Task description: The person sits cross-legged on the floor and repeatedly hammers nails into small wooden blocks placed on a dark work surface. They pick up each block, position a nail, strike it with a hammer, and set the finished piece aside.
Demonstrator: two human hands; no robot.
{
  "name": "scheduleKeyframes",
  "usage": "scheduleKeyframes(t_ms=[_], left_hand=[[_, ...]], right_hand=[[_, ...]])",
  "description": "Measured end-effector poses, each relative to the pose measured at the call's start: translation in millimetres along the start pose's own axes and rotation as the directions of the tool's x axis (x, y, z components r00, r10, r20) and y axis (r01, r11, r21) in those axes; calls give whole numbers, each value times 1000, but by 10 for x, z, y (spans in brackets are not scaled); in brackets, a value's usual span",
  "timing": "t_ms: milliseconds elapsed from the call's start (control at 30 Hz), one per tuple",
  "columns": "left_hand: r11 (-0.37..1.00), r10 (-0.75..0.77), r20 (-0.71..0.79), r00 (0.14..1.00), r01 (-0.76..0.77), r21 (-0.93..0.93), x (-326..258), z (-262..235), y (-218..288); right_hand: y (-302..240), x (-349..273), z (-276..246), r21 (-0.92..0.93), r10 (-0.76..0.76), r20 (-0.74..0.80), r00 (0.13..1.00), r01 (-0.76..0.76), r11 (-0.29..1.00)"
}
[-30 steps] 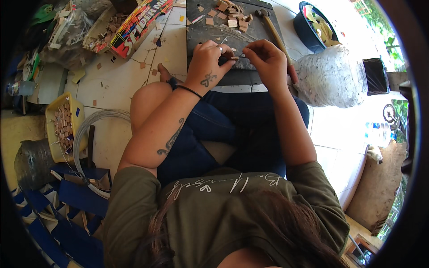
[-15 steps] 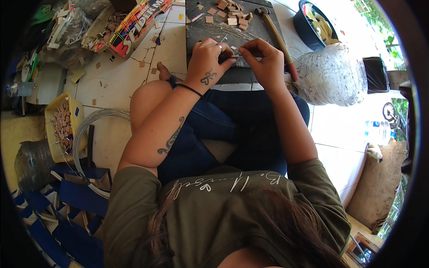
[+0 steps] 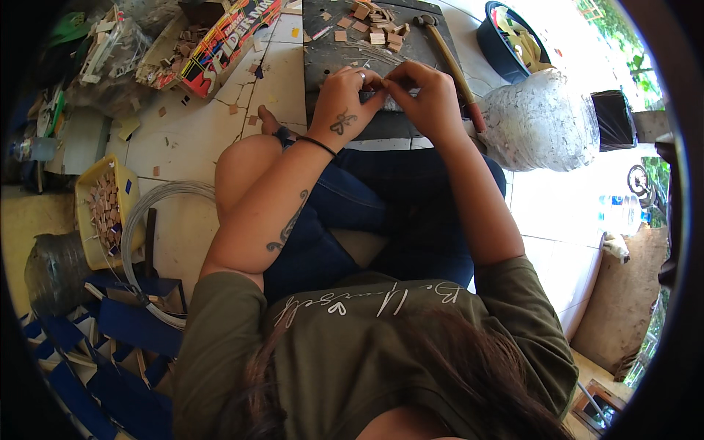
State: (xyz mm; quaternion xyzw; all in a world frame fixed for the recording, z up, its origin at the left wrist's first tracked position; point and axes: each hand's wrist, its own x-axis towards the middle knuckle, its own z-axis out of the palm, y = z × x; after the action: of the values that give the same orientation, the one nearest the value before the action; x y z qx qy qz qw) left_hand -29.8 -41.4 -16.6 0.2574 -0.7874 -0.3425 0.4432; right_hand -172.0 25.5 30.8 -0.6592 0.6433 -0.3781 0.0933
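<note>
Both my hands meet above the near part of a dark low board [image 3: 330,51]. My left hand [image 3: 346,99], with a ring and a black wrist band, pinches something small at its fingertips; what it is stays hidden behind the fingers. Against those fingertips, the thumb and forefinger of my right hand [image 3: 425,99] are pressed together, and anything between them is too small to name. Beyond the hands, several small wooden squares [image 3: 378,39] lie in a loose pile, with thin wire pieces [image 3: 374,55] nearer to me. A hammer [image 3: 447,62] with a wooden handle rests along the board's right side.
Right of the board are a dark blue basin [image 3: 506,55] and a bulky plastic-wrapped bundle [image 3: 543,121]. Leftward stand a printed cardboard box [image 3: 231,48], a yellow basket [image 3: 132,191] of wooden pieces, a wire coil [image 3: 136,220] and blue boxes [image 3: 139,323]. Scraps dot the tiles.
My right hand has moved slightly left, and its fingertips now touch those of my left hand. The small gap between them has closed.
</note>
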Motion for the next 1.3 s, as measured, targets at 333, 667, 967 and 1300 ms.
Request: scheduleKeyframes(t_ms=[333, 667, 967, 1300], left_hand=[[994, 15, 36, 999, -11, -112, 12, 16, -40], [991, 69, 28, 997, -65, -118, 14, 17, -39], [995, 36, 53, 998, -31, -96, -3, 30, -36], [994, 75, 37, 997, -72, -77, 4, 32, -45]], right_hand=[[699, -330, -350, -740, 257, -191, 947, -311, 596], [585, -333, -675, -42, 568, 10, 823, -567, 823], [-553, -1061, -800, -120, 171, 37, 985, -166, 979], [-776, -1178, -830, -238, 117, -23, 993, -119, 964]])
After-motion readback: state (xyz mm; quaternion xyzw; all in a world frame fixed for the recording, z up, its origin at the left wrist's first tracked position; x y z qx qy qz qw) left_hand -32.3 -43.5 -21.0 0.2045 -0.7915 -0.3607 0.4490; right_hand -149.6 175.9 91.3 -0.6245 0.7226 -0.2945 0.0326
